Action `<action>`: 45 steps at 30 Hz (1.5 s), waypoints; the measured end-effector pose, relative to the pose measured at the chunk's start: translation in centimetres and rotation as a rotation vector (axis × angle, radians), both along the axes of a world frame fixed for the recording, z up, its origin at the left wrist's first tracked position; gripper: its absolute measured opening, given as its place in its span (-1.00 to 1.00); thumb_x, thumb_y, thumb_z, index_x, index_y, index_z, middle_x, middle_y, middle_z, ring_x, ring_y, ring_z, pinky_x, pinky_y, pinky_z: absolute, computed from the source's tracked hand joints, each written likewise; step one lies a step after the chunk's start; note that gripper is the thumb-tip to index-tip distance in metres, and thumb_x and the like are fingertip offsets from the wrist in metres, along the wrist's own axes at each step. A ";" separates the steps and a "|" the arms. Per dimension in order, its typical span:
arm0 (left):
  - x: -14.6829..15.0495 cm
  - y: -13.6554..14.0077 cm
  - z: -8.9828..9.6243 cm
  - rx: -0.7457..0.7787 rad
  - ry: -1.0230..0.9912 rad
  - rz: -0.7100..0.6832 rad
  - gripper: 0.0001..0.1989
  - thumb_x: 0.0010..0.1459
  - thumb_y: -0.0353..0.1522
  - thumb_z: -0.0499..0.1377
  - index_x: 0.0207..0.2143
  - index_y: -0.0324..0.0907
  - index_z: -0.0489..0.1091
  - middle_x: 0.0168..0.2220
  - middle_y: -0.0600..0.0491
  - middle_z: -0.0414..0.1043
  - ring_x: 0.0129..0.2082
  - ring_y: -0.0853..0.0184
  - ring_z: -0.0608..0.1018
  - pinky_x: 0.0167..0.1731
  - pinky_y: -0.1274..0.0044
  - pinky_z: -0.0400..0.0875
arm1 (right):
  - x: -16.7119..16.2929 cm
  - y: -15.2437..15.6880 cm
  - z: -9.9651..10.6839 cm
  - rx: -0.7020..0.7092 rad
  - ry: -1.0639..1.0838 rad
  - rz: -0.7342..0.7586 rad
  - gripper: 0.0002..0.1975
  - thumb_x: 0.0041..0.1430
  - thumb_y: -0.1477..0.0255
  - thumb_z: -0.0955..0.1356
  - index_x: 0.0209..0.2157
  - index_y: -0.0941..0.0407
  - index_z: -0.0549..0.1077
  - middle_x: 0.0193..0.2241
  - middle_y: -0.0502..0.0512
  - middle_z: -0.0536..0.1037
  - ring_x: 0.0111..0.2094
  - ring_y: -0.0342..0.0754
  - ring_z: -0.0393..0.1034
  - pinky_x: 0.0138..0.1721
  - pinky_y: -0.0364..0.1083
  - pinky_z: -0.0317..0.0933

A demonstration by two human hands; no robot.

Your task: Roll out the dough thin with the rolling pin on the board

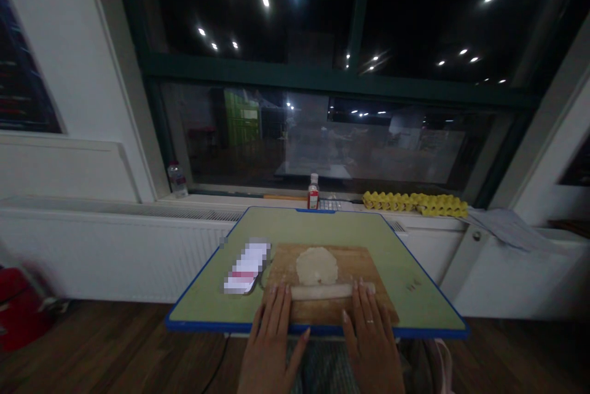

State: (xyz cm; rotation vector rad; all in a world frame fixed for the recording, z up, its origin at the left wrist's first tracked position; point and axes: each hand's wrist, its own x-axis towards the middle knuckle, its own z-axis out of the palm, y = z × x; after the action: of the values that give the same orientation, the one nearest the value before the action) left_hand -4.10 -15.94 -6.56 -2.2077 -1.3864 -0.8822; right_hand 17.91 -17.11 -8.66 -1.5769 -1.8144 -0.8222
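Observation:
A pale rolling pin [320, 292] lies crosswise on a wooden cutting board [369, 262]. Just beyond it, flat on the board, is a round sheet of dough [317, 263] with an uneven edge. My left hand [271, 338] rests its outstretched fingers on the pin's left end, thumb apart. On the right end lie the fingertips of my right hand [372, 338], which wears a ring; its fingers are also straight. Neither hand is wrapped round the pin.
The board sits on a small green table [271, 222] with a blue rim. Left of it lies a phone [247, 268] with a cable. A red-labelled bottle [313, 192] and yellow egg trays [415, 203] stand along the windowsill. Papers [504, 225] lie at the right.

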 end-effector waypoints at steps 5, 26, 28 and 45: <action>-0.2 1.8 -0.2 0.049 0.016 -0.020 -0.22 0.35 -0.14 -0.01 0.43 -0.22 -0.34 0.36 -0.09 0.09 0.34 0.15 0.16 0.21 0.28 0.22 | 0.0 1.2 -0.2 0.023 -0.030 0.025 -0.55 0.32 0.47 0.14 0.20 0.09 0.30 0.24 0.22 0.30 0.36 0.19 -0.09 0.22 0.31 0.04; 1.4 9.5 3.4 -0.126 -0.004 0.000 -0.51 0.35 -0.12 -0.04 0.23 -0.09 0.30 0.28 -0.03 0.26 0.30 0.07 0.23 0.25 0.12 0.08 | 3.4 6.0 4.5 -0.352 0.066 0.170 -0.76 0.26 0.36 0.34 -0.04 -0.03 0.49 -0.06 0.06 0.54 0.01 0.04 0.40 0.06 0.01 0.23; 1.5 9.5 3.7 -0.096 -0.035 0.042 -0.47 0.34 -0.16 -0.03 0.28 -0.14 0.21 0.33 -0.08 0.15 0.33 0.05 0.17 0.26 0.12 0.06 | 3.7 6.1 4.8 -0.371 0.063 0.122 -0.77 0.28 0.35 0.32 -0.06 0.03 0.49 -0.06 0.12 0.54 -0.02 0.06 0.42 0.01 0.00 0.25; 5.5 13.1 4.7 -0.733 0.091 -0.122 -0.25 0.26 0.11 -0.07 0.37 -0.05 0.03 0.42 -0.17 -0.18 0.37 -0.22 -0.12 0.25 0.00 -0.11 | 5.2 6.9 6.4 -0.613 0.442 -0.311 -0.56 0.42 0.22 0.09 0.20 0.08 0.23 -0.28 0.14 0.61 -0.27 0.03 0.54 -0.29 -0.09 0.25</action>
State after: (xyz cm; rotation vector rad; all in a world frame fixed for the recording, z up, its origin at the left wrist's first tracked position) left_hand 1.43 -2.80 -1.88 -2.8363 -1.7341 -0.3095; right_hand 23.14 -10.24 -2.30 -2.2480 -1.5840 0.0065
